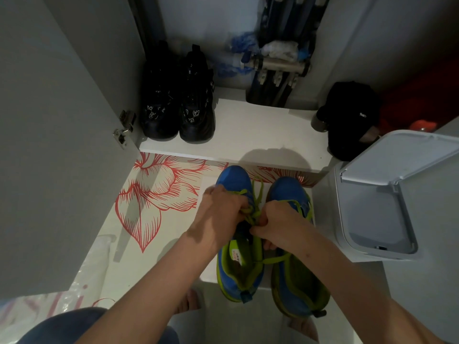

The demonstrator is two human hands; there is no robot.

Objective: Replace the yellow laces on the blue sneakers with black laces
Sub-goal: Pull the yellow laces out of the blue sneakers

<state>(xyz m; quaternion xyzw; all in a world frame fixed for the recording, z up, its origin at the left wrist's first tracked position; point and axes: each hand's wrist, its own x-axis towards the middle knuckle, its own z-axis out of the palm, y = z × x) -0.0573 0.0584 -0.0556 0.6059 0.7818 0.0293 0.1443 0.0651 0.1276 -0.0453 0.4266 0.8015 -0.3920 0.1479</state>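
The left hand [218,216] and right hand [278,225] each pinch the yellow lace [258,198] — directly below them the sneaker [232,180] lies lengthwise, its toe pointing away from the person.

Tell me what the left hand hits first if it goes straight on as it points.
Likely the toe of the right sneaker: the left hand, gripping the yellow lace over the left sneaker, points forward-right toward it. Depth is unclear.

Dim closet [248,125], floral floor [154,194]
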